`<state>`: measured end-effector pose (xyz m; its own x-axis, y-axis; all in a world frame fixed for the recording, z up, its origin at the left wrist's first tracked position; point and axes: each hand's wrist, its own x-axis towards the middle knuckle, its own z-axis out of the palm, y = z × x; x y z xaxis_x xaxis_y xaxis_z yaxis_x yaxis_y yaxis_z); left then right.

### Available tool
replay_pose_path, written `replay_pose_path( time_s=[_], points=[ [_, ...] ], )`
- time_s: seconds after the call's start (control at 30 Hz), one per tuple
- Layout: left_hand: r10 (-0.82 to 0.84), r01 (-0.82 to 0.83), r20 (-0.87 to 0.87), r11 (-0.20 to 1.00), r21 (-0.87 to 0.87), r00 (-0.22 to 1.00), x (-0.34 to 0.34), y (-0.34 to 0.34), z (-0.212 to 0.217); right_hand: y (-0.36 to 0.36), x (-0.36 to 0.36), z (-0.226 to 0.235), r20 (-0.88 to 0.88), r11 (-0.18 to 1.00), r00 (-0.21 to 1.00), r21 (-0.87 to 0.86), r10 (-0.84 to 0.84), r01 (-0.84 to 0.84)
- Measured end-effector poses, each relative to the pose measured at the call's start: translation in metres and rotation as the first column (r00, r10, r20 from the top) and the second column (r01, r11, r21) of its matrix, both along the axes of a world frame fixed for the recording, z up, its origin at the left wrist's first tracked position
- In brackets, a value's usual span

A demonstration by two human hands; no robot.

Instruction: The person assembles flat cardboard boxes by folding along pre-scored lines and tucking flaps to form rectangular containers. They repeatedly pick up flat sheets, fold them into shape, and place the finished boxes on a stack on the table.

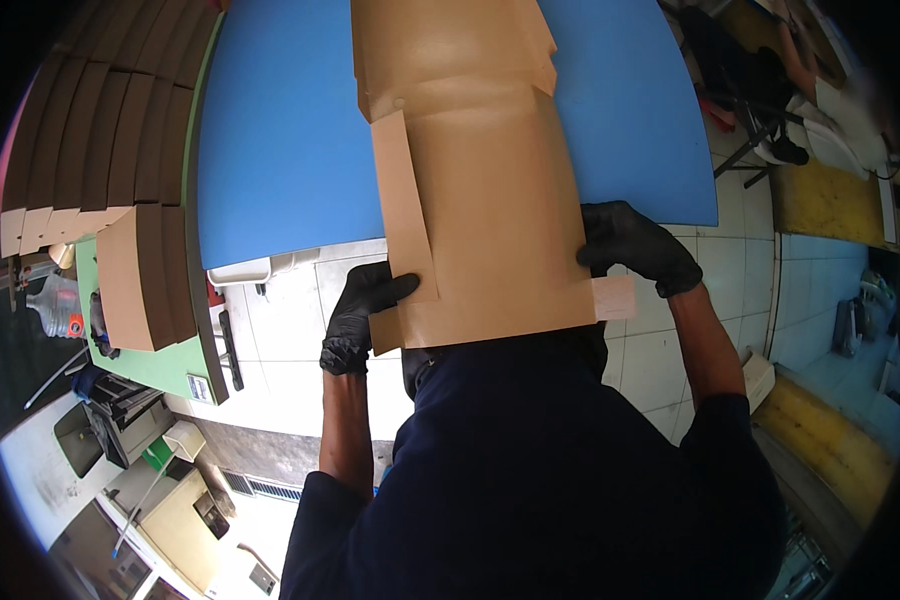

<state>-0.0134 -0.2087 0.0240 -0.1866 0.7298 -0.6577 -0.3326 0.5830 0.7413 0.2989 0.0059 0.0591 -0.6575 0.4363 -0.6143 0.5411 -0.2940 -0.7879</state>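
A flat brown cardboard box blank (490,200) lies lengthwise over the near edge of the blue table (280,130), its near end hanging past the edge toward my body. My left hand (362,310), in a black glove, grips the blank's lower left side flap with the thumb on top. My right hand (638,245), also gloved in black, clasps the lower right edge beside a small pale flap. The blank's far end shows folded flaps near the top of the view.
A long stack of folded cardboard blanks (100,140) lies on a green table (155,365) at left, with a plastic water bottle (58,305) beside it. A black chair (755,95) stands at upper right. White tiled floor (290,310) lies below the table edge.
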Motion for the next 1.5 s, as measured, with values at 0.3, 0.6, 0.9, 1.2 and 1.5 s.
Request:
replay_pose_path(
  time_s=[0.3,0.6,0.9,1.2,1.5],
  points=[
    [-0.046,0.049,-0.041,0.997,0.065,0.998,0.000,-0.011,-0.010,0.015,0.001,0.010,-0.061,0.997,0.998,0.073,-0.028,0.032],
    [0.231,-0.196,-0.230,0.967,0.164,0.945,0.037,-0.002,-0.012,-0.007,0.032,-0.045,-0.326,0.976,0.939,0.142,-0.112,0.166],
    [0.196,-0.170,-0.245,0.978,0.122,0.950,0.043,0.005,-0.010,-0.061,0.008,-0.014,-0.067,0.868,0.870,-0.149,-0.488,0.475],
    [0.014,-0.013,-0.026,0.999,0.050,1.000,0.031,-0.016,-0.019,-0.055,-0.012,-0.005,-0.187,0.826,0.807,-0.203,-0.560,0.526],
    [-0.167,0.166,-0.356,0.986,-0.033,0.920,0.038,-0.005,-0.026,-0.043,0.007,-0.054,-0.417,0.852,0.762,-0.061,-0.495,0.520]
  ],
)
